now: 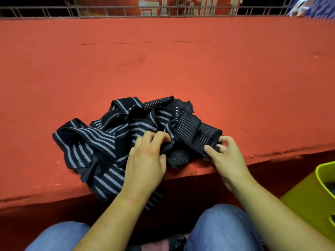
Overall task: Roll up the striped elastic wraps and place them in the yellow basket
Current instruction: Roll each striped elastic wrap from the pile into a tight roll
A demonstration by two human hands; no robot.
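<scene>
My right hand (224,156) pinches the near end of 1 striped wrap (190,124), which runs far and left into the pile (94,140) that my left hand (146,160) grips.

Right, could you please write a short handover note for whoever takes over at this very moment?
Left hand: grips a fold in the middle of the pile of striped wraps.
Right hand: pinches the end of a fine-striped wrap at the pile's right side.
Where: the pile lies tangled on the red ledge, near its front edge. The yellow basket stands at the lower right.
Done: unclear. Something dark shows inside the basket, too little to tell what.
Left: no finished roll shows in the pile. Separate each wrap, roll it and put it in the basket.
</scene>
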